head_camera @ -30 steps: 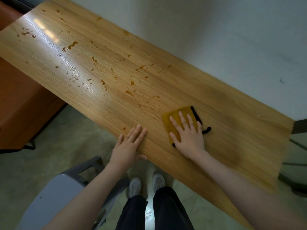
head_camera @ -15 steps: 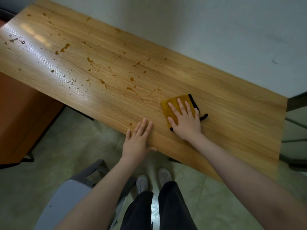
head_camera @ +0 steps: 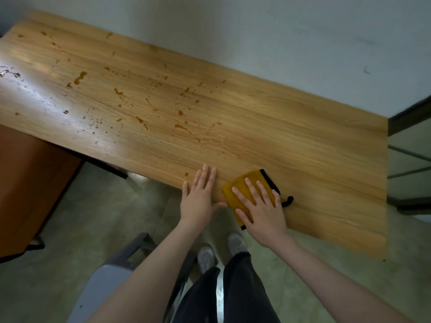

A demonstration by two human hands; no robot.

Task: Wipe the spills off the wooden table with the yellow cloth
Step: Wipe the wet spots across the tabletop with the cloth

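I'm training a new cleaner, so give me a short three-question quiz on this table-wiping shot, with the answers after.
1. True or false: the right hand presses the yellow cloth flat with straight fingers.
2. Where does the left hand rest? A) on the cloth B) on the near edge of the wooden table, beside the cloth C) in the air above the table
3. Fill in: seen from the camera, most of the brown spills lie to the ____ of the cloth.

Key: 1 true; 2 B; 3 left.
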